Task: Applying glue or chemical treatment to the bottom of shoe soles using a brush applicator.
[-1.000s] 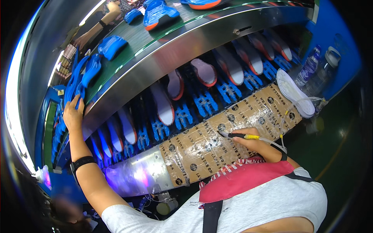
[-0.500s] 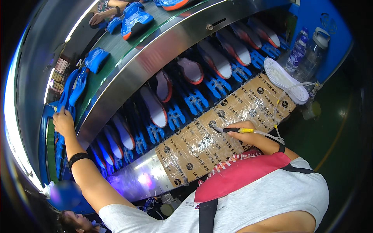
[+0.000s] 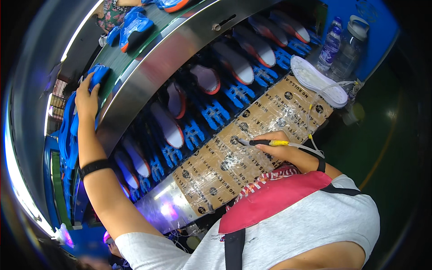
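Observation:
My left hand (image 3: 87,101) reaches up to the conveyor belt. Its fingers and thumb close around the near end of a blue plastic piece (image 3: 100,73), which looks shoe-shaped. In my right hand (image 3: 275,146) is a black-handled brush (image 3: 260,142) with yellow tape, joined to a clear hose. The brush tip lies low over cardboard (image 3: 216,166) wrapped in clear film. Between cardboard and belt stands a row of shoe soles (image 3: 170,125), pale with orange edges, above blue rack supports (image 3: 216,112).
More blue pieces (image 3: 135,29) lie on the green belt (image 3: 108,54); others (image 3: 67,135) stack at far left. A metal rail (image 3: 148,76) borders the belt. At right are a white sole (image 3: 317,81), a purple-labelled bottle (image 3: 330,49) and a clear bottle (image 3: 351,49). Another person shows at lower left.
My left hand has moved from the stacked blue pieces at the left up to the single blue piece on the belt. My right hand still holds the brush. The whole view has shifted.

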{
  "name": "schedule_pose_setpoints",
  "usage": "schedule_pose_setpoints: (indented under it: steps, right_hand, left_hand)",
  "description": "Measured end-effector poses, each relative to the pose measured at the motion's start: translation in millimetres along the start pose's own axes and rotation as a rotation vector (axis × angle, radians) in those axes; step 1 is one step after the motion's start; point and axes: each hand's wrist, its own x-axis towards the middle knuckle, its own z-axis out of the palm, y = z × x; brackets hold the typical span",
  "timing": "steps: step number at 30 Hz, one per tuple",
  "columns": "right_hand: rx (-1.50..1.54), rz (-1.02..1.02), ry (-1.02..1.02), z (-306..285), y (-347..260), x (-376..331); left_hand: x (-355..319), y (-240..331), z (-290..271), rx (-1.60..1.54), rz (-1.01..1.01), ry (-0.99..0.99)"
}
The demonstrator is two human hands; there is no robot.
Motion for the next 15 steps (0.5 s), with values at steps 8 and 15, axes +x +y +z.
schedule_pose_setpoints:
  steps: [8, 15]
  right_hand:
    - [0.04, 0.006, 0.14, -9.8, 0.2, 9.8]
    - [0.097, -0.081, 0.118, 1.5, -15.4, 11.1]
  left_hand:
    - [-101.0, 57.7, -27.6, -0.185, -0.121, 1.188]
    - [-189.3, 33.1, -23.1, -2.467, -0.296, 0.621]
